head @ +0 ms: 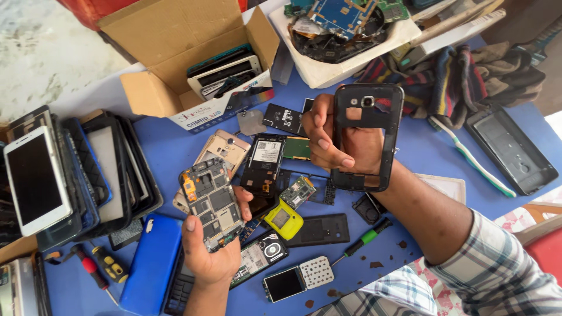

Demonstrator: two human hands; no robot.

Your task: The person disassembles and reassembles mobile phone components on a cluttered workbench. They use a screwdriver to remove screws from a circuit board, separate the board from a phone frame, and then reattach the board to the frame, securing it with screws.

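Observation:
My left hand (212, 253) grips an opened phone body (211, 202) with its circuit board and metal shields exposed, held upright over the blue table (175, 146). My right hand (339, 143) holds up a black plastic phone middle frame (366, 137) with a camera hole at its top; my fingers show through its empty middle. Below and between the hands lie a black phone with a white label (263, 164), a small green circuit board (297, 193) and a yellow part (283, 220).
A cardboard box of phone parts (202, 64) stands at the back. A white tray of boards (339, 35) is behind it to the right. Stacked phones and screens (64, 175) fill the left. Screwdrivers (366, 238), a toothbrush (468, 155), a black back cover (515, 152) and a cloth (468, 70) lie around.

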